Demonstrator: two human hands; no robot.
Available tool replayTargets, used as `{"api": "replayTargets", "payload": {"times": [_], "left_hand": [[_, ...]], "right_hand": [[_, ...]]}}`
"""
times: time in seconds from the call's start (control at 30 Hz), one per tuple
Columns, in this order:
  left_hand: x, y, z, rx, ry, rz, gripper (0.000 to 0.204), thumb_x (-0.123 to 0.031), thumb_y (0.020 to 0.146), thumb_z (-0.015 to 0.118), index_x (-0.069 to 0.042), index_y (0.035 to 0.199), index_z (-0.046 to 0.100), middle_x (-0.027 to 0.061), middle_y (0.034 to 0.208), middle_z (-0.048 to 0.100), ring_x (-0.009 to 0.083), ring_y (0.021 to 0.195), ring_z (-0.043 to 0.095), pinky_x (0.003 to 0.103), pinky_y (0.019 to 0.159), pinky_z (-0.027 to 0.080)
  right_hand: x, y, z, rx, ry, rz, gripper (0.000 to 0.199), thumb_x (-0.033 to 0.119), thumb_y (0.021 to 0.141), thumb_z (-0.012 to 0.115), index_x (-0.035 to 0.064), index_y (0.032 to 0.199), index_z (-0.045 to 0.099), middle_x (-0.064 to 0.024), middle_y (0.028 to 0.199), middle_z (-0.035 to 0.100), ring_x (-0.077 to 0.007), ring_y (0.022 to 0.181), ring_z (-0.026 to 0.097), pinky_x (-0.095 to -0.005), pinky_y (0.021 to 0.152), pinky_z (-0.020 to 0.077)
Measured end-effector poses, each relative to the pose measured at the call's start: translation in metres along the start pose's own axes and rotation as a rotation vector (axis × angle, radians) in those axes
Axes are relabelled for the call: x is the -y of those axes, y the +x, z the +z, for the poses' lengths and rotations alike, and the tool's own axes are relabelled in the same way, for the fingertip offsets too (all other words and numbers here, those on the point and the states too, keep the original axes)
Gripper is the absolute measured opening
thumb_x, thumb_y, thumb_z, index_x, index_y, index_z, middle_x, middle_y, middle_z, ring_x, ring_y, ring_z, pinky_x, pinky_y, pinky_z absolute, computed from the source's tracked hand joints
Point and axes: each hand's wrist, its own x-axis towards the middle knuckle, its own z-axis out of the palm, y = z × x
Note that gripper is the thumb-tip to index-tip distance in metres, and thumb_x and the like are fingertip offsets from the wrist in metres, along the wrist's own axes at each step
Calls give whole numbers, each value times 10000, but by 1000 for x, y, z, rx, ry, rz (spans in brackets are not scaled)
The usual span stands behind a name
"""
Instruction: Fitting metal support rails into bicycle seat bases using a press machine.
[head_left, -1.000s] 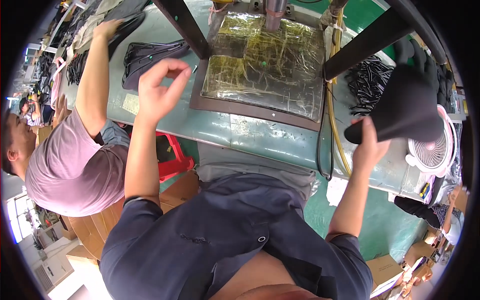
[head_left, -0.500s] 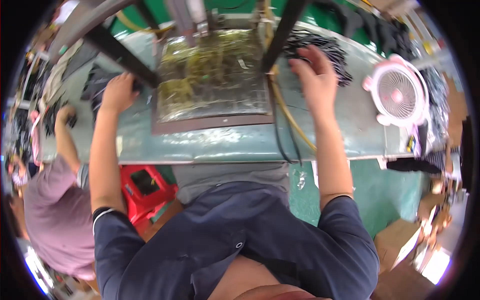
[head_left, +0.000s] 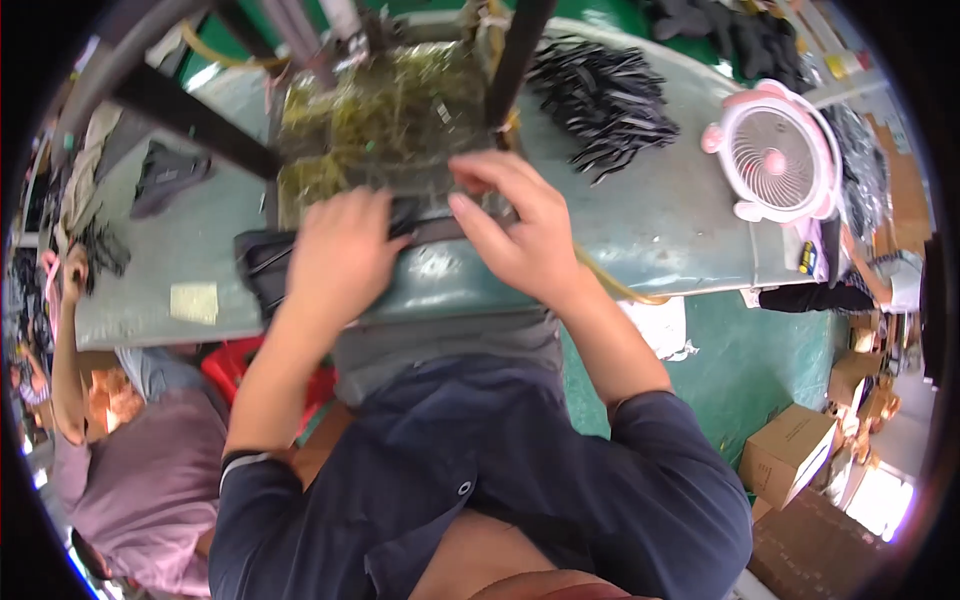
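Observation:
My left hand, smeared by motion, is over a dark fabric piece at the press's front edge and seems to grip it. The piece sticks out to the left of the hand, partly past the table edge. My right hand hovers at the front right corner of the press bed, thumb and fingers apart, with nothing that I can make out between them. The press bed is a flat plate under shiny clear film with yellowish patches. Behind my right hand lies a heap of black and grey strips.
Dark frame bars rise around the press. A pink and white fan stands at the right. Another dark fabric piece and a pale paper lie left. At the far left, a co-worker's hand is beside black strips.
Both hands have come in to the press's front edge, the left from the dark fabric at the left, bringing a piece, the right from the strip heap. The view has shifted slightly.

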Motion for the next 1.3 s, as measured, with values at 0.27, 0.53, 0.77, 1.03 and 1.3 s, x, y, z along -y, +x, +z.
{"api": "replayTargets", "payload": {"times": [0.27,0.53,0.77,1.03,1.3], "left_hand": [[59,-36,-5,-351,-77,89,326,-186,839,881,-54,1088,716,129,1217,742,360,1123,700,445,942,544],[82,-93,26,-293,-514,102,154,-146,954,723,-12,1013,676,241,1390,692,406,1221,680,481,1054,530],[84,-81,23,-148,-355,211,315,-238,990,708,19,825,630,214,1236,732,423,1050,690,500,914,534],[83,-87,21,-212,-323,215,276,-180,960,723,30,810,626,219,1193,728,425,1007,689,501,873,531],[20,-12,27,-466,-106,-309,280,-228,1006,753,22,883,733,218,1145,726,435,1043,668,494,941,527]], "right_hand": [[0,-32,67,205,-350,-369,560,272,865,874,-5,1310,678,-192,1252,708,-381,1175,694,-473,1065,552],[2,-36,106,436,-296,-263,677,512,897,808,-42,1268,688,-144,1088,708,-329,985,701,-423,867,569],[2,-39,125,373,-320,-209,702,595,851,818,-3,1205,716,-110,990,710,-288,840,725,-393,743,597],[6,-33,120,380,-334,-219,691,642,817,819,62,1182,736,-95,917,717,-294,782,750,-387,665,613],[13,-5,66,149,-447,-4,871,380,821,860,-79,1484,529,-303,1424,577,-497,1235,627,-528,1041,546]]}}
